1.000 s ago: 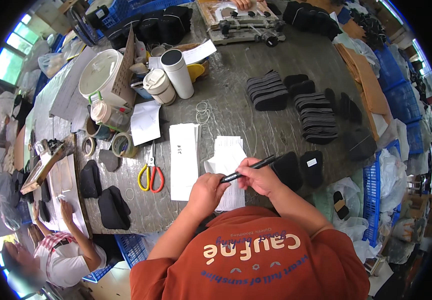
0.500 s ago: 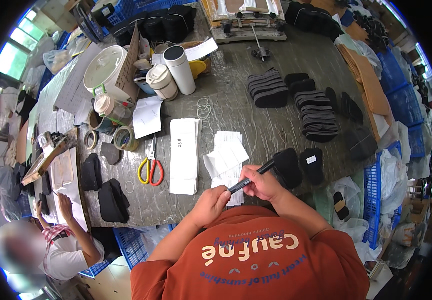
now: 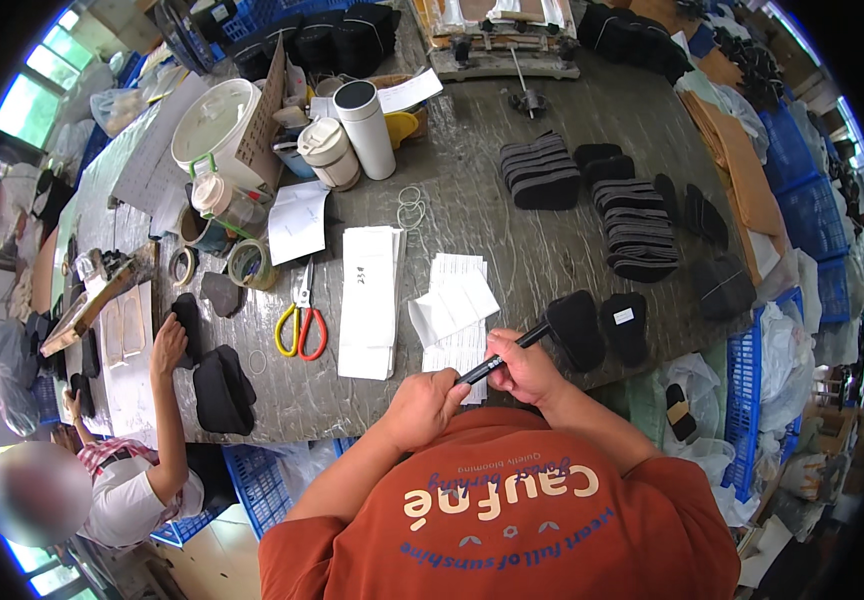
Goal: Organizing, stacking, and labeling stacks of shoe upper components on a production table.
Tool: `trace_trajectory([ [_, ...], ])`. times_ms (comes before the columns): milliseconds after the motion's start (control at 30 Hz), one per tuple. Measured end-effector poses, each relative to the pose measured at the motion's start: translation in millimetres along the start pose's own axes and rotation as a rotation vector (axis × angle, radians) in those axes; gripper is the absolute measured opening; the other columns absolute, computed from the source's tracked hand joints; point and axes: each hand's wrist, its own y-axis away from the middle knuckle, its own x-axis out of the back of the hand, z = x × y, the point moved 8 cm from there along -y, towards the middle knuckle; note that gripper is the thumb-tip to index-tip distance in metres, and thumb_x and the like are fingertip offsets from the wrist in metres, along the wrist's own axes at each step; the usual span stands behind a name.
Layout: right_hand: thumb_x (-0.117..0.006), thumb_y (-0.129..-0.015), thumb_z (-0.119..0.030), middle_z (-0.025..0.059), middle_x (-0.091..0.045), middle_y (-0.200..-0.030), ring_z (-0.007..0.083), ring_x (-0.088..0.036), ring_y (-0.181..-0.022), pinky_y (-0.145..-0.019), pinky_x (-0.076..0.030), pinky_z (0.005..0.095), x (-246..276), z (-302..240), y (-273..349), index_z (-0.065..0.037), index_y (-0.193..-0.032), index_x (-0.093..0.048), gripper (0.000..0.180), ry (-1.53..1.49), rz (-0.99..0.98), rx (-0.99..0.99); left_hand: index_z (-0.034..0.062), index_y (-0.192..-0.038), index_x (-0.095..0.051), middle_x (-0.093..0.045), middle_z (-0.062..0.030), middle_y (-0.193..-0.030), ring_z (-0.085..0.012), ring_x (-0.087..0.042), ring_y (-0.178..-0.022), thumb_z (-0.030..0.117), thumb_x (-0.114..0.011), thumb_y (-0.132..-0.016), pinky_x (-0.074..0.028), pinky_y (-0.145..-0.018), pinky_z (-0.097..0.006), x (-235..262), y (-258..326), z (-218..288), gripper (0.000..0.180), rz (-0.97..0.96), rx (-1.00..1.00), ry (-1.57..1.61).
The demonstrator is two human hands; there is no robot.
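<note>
A black marker pen [image 3: 532,336] slants between my two hands at the table's near edge. My left hand [image 3: 422,405] is closed round its lower end, and my right hand [image 3: 527,368] grips it along the middle. Under and beyond the hands lie printed paper slips [image 3: 455,352], with a folded white sheet [image 3: 454,305] on top. Left of these rests a stack of long white papers [image 3: 369,300]. Just right of the pen's upper end are a black insole-shaped piece [image 3: 576,332] and another black piece [image 3: 626,328] with a white label.
Scissors [image 3: 302,322] with yellow and red handles lie left of the papers. Stacked black-and-grey pieces [image 3: 540,172] stand farther right. A white tumbler [image 3: 365,130] and cups are at the back. At left, a co-worker's hand [image 3: 169,345] reaches onto black pieces.
The co-worker's hand has moved up to the black pieces at the left. My hands keep hold of the marker pen in nearly the same place; the view has shifted slightly.
</note>
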Motion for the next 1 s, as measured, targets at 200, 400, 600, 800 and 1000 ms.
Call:
trace_trajectory([
  [200, -0.071, -0.075, -0.01, 0.0036, -0.052, -0.073, 0.0098, -0.05, -0.058, -0.051, -0.042, 0.0224, 10.4, -33.7, 5.6, -0.005, -0.105, -0.043, 0.04, 0.418, 0.353, 0.431, 0.0004, -0.069, -0.049, -0.05, -0.0142, -0.057, -0.0263, -0.049, -0.053, 0.028, -0.044, -0.093, -0.04, -0.053, -0.037, -7.8, 8.3, -37.5, 0.037, 0.186, 0.241, 0.399],
  [400, -0.067, -0.075, -0.009, 0.0108, -0.052, -0.072, 0.0163, -0.058, -0.064, -0.055, -0.046, 0.0334, -19.3, -53.0, 5.7, -0.007, -0.091, -0.052, 0.022, 1.339, 0.317, 0.642, 0.0014, -0.077, -0.051, -0.05, -0.0073, -0.065, -0.0173, -0.047, -0.058, 0.03, -0.051, -0.091, -0.041, -0.058, -0.03, -28.8, 7.9, -21.0, 0.032, -0.149, 0.38, 0.737],
  [600, -0.05, -0.091, -0.021, 0.0002, -0.047, -0.055, 0.0035, -0.038, -0.041, -0.036, -0.029, 0.0182, 3.8, -22.1, -5.6, -0.007, -0.072, -0.047, 0.024, 0.102, 0.131, 0.168, 0.0021, -0.102, -0.049, -0.054, -0.0137, -0.097, -0.0334, -0.05, -0.089, 0.023, -0.069, -0.072, -0.039, -0.079, -0.042, 21.9, -12.9, 14.8, 0.042, 0.292, -0.111, -0.35],
  [800, -0.052, -0.09, -0.02, 0.002, -0.047, -0.053, 0.006, -0.038, -0.039, -0.035, -0.03, 0.0192, 1.1, -22.9, -0.1, -0.007, -0.072, -0.048, 0.023, 0.129, 0.134, 0.143, 0.0035, -0.087, -0.052, -0.055, -0.0089, -0.079, -0.0301, -0.052, -0.076, 0.015, -0.066, -0.074, -0.039, -0.069, -0.041, 11.9, -11.6, 26.4, 0.022, 0.229, -0.166, -0.282],
  [1000, -0.053, -0.09, -0.021, 0.0028, -0.049, -0.056, 0.0069, -0.04, -0.039, -0.035, -0.03, 0.0194, 13.8, -18.6, 8.8, -0.007, -0.072, -0.048, 0.023, 0.151, 0.036, 0.043, 0.0014, -0.081, -0.051, -0.051, -0.0118, -0.069, -0.0283, -0.05, -0.063, 0.021, -0.049, -0.09, -0.039, -0.058, -0.036, -18.0, 3.3, -25.1, 0.022, -0.12, 0.207, 0.508],
])
